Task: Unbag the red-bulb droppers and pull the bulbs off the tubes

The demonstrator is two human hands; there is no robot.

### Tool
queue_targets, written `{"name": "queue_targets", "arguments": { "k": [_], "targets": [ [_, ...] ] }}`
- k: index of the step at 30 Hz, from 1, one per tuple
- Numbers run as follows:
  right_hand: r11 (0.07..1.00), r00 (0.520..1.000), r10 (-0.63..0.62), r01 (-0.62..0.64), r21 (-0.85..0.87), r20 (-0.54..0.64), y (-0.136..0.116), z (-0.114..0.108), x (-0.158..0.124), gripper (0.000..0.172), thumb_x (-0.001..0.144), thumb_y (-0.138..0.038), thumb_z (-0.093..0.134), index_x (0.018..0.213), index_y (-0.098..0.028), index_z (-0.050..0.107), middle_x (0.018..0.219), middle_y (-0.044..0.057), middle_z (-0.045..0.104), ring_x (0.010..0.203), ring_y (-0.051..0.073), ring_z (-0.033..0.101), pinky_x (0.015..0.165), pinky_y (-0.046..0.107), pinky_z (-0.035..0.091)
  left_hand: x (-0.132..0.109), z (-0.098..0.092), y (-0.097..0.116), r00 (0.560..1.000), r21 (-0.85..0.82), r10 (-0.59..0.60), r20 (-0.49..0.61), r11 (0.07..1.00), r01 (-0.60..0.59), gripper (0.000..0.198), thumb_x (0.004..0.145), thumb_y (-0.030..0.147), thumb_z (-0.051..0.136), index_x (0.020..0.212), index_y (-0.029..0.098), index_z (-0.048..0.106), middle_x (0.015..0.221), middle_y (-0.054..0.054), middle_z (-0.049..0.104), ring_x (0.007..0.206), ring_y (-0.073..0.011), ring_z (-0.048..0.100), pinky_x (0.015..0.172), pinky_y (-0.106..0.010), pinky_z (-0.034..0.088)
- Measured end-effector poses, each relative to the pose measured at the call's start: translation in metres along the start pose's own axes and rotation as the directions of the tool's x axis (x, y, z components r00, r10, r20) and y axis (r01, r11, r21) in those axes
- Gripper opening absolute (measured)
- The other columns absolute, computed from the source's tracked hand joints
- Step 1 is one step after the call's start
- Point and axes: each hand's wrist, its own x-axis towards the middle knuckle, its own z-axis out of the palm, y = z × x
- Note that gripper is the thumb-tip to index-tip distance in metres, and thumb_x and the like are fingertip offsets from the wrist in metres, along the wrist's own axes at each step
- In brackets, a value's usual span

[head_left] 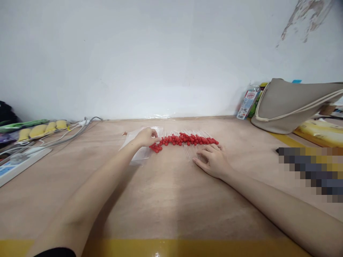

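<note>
A row of clear thin droppers with red rubber bulbs lies across the middle of the wooden table. My left hand rests at the row's left end, over a clear plastic bag, its fingertips pinched at the leftmost red bulbs. My right hand lies flat on the table just in front of the row's right part, fingers spread over the clear tubes.
A beige tote bag and a small carton stand at the back right against the white wall. A power strip, grey cables and yellow items lie at the left. Yellow tape runs along the near edge.
</note>
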Motion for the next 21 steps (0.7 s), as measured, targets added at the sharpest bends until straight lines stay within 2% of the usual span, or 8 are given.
{"name": "queue_targets", "arguments": {
  "k": [5, 9, 12, 15, 17, 19, 20, 21],
  "targets": [
    [1.000, 1.000, 0.002, -0.002, 0.000, -0.005, -0.001, -0.002, 0.000, 0.025, 0.078, -0.043, 0.054, 0.078, -0.021, 0.066, 0.080, 0.005, 0.062, 0.080, 0.019, 0.050, 0.079, 0.037, 0.026, 0.005, 0.005, 0.008, 0.999, -0.040, 0.010, 0.047, 0.999, -0.008, 0.030, 0.059, 0.048, 0.064, 0.068, 0.019, 0.066, 0.074, -0.005, 0.064, 0.073, -0.0209, 0.059, 0.064, -0.026, 0.041],
    [1.000, 1.000, 0.005, -0.005, 0.007, -0.008, -0.001, -0.001, 0.000, 0.025, 0.078, -0.043, 0.054, 0.078, -0.021, 0.065, 0.082, 0.005, 0.062, 0.081, 0.019, 0.050, 0.079, 0.037, 0.026, 0.005, 0.006, 0.008, 0.998, -0.112, -0.046, 0.043, 0.992, 0.051, 0.026, 0.064, 0.044, 0.062, 0.064, 0.019, 0.064, 0.063, -0.002, 0.063, 0.064, -0.0177, 0.058, 0.058, -0.024, 0.040],
    [1.000, 1.000, 0.007, -0.007, 0.015, -0.025, -0.001, -0.001, 0.000, 0.024, 0.078, -0.042, 0.055, 0.080, -0.020, 0.065, 0.083, 0.005, 0.062, 0.082, 0.019, 0.051, 0.081, 0.038, 0.026, -0.001, 0.002, 0.008, 0.989, -0.167, -0.143, -0.029, 0.976, 0.137, 0.035, 0.074, 0.048, 0.051, 0.066, 0.017, 0.062, 0.060, -0.002, 0.061, 0.059, -0.0156, 0.056, 0.054, -0.024, 0.038],
    [1.000, 0.998, 0.015, -0.014, 0.019, -0.055, -0.001, -0.001, 0.000, 0.025, 0.077, -0.041, 0.056, 0.087, -0.020, 0.065, 0.091, 0.006, 0.061, 0.084, 0.020, 0.052, 0.082, 0.039, 0.028, -0.017, -0.003, 0.009, 0.959, -0.221, -0.236, -0.160, 0.955, 0.198, 0.043, 0.082, 0.051, 0.038, 0.074, 0.015, 0.061, 0.070, -0.003, 0.062, 0.066, -0.0157, 0.055, 0.056, -0.024, 0.038],
    [1.000, 0.996, 0.022, -0.021, 0.019, -0.081, -0.001, -0.002, 0.000, 0.029, 0.076, -0.041, 0.056, 0.094, -0.019, 0.063, 0.099, 0.009, 0.059, 0.091, 0.022, 0.053, 0.083, 0.040, 0.030, -0.035, -0.002, 0.011, 0.924, -0.270, -0.223, -0.310, 0.953, 0.139, 0.040, 0.082, 0.049, 0.040, 0.078, 0.015, 0.061, 0.078, -0.003, 0.062, 0.073, -0.0166, 0.054, 0.062, -0.025, 0.040],
    [1.000, 0.993, 0.011, -0.007, 0.031, -0.120, -0.002, -0.002, 0.000, 0.035, 0.077, -0.040, 0.056, 0.103, -0.018, 0.060, 0.108, 0.011, 0.055, 0.099, 0.024, 0.051, 0.085, 0.041, 0.033, -0.058, 0.004, 0.015, 0.879, -0.262, -0.092, -0.468, 0.964, -0.039, 0.030, 0.080, 0.043, 0.047, 0.079, 0.016, 0.061, 0.083, -0.004, 0.061, 0.081, -0.0180, 0.053, 0.071, -0.028, 0.041],
    [0.999, 0.990, -0.004, 0.010, 0.041, -0.144, -0.003, -0.002, 0.000, 0.038, 0.077, -0.040, 0.055, 0.108, -0.018, 0.058, 0.112, 0.013, 0.054, 0.103, 0.025, 0.050, 0.086, 0.042, 0.033, -0.071, 0.008, 0.018, 0.869, -0.232, 0.003, -0.495, 0.963, -0.135, 0.026, 0.080, 0.041, 0.050, 0.080, 0.017, 0.061, 0.085, -0.005, 0.059, 0.085, -0.0186, 0.053, 0.075, -0.030, 0.041],
    [0.998, 0.986, -0.023, 0.033, 0.055, -0.166, -0.003, -0.002, 0.000, 0.042, 0.077, -0.040, 0.055, 0.113, -0.017, 0.055, 0.115, 0.014, 0.052, 0.107, 0.026, 0.048, 0.088, 0.042, 0.034, -0.082, 0.014, 0.021, 0.878, -0.209, 0.082, -0.471, 0.957, -0.202, 0.023, 0.080, 0.038, 0.051, 0.083, 0.018, 0.061, 0.085, -0.005, 0.059, 0.085, -0.0187, 0.052, 0.076, -0.031, 0.040]
  ]
}}
